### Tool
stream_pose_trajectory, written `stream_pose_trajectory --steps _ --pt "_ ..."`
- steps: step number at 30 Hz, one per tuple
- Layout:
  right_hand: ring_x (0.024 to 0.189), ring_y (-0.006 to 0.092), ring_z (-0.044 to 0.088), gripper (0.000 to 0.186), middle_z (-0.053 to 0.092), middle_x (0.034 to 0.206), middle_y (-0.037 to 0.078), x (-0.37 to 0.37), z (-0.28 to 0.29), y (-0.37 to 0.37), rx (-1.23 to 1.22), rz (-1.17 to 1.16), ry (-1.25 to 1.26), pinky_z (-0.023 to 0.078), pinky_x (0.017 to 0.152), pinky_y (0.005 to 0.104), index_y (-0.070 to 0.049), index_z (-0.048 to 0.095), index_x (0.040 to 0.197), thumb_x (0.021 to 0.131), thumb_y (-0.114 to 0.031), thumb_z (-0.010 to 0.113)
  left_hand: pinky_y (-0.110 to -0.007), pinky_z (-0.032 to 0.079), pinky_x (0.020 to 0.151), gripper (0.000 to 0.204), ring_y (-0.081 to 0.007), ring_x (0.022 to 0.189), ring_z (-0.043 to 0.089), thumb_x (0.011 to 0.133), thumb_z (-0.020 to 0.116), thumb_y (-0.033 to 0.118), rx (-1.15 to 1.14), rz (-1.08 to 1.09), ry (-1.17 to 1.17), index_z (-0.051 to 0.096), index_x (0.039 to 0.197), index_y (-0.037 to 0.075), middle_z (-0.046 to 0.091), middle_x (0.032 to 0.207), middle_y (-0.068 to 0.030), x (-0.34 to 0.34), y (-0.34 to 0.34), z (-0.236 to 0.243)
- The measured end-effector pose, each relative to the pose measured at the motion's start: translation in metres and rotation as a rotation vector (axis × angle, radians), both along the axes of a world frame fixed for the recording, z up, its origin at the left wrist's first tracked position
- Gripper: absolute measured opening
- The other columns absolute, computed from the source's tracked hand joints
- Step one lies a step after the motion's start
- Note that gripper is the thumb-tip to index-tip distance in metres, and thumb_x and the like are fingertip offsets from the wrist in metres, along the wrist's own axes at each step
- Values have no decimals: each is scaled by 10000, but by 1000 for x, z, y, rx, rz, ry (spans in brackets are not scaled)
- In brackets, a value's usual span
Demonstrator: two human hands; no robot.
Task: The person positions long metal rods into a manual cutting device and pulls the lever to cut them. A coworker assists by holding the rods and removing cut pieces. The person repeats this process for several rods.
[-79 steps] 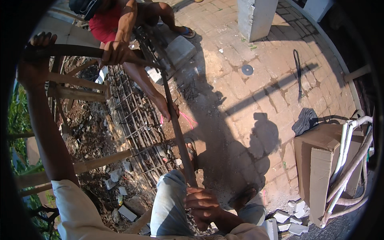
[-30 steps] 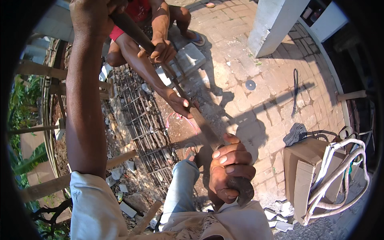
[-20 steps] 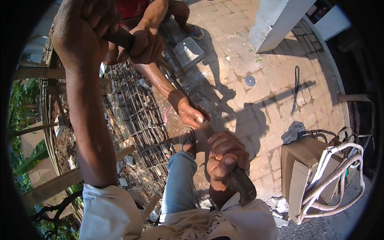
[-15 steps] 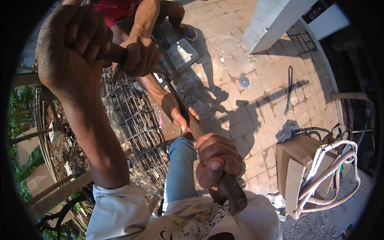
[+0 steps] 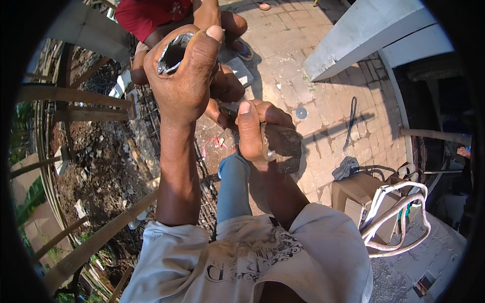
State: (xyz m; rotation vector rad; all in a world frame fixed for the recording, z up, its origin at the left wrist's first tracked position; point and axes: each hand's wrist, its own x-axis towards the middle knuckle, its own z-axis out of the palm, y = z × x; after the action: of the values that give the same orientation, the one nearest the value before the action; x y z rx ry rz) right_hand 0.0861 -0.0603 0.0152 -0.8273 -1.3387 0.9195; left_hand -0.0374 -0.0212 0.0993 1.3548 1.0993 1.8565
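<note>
In front of me, my left hand (image 5: 189, 86) is raised and closed around a metal pipe, its hollow, ragged open end (image 5: 174, 53) facing up. Lower and further right, my right hand (image 5: 255, 129) grips a dark metal bar with a thick, worn end (image 5: 284, 149); the rest of this bar is hidden behind the hand. Beyond my hands crouches a co-worker in a red shirt (image 5: 144, 19). One of the co-worker's hands (image 5: 216, 113) shows between mine, and what it touches is hidden.
A rebar cage (image 5: 204, 209) lies left of my leg, beside rubble and wooden poles (image 5: 101, 232). At right are a cardboard box (image 5: 348, 194) with pale looped hose (image 5: 404, 202), a dark strap (image 5: 352, 118) and a grey post (image 5: 353, 43). A concrete block (image 5: 240, 70) sits near the co-worker.
My left hand has moved right and turned, bringing the pipe's open end into sight. My right hand has risen away from my body, tilting the bar's thick end. The view has shifted slightly.
</note>
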Motion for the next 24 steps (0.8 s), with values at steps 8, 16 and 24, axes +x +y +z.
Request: stream_pose_trajectory --steps 8,16,24 --pt "478 96 459 321 518 544 36 8 -1 17 31 -55 113 383 473 263 -45 480 616 895 -154 596 -234 381 476 312 -70 518 472 905 619 271 -100 -11 -106 626 707 29 524 579 20 26 28 1" --pt "1381 396 203 1413 202 1465 231 26 -7 5 153 206 192 160 1120 531 -62 1 1483 497 -773 722 -426 440 919 1408 -305 1079 517 489 690 809 48 -33 398 68 1465 7 420 1238 -214 34 -43 -34" --pt "1380 383 221 1116 185 1509 198 1 6 12 -132 161 350 234 1092 531 -209 34 1503 691 -819 498 -489 384 989 995 -401 1212 437 641 708 580 257 -124 728 362 1351 -25 405 1300 -233 44 -88 -74"
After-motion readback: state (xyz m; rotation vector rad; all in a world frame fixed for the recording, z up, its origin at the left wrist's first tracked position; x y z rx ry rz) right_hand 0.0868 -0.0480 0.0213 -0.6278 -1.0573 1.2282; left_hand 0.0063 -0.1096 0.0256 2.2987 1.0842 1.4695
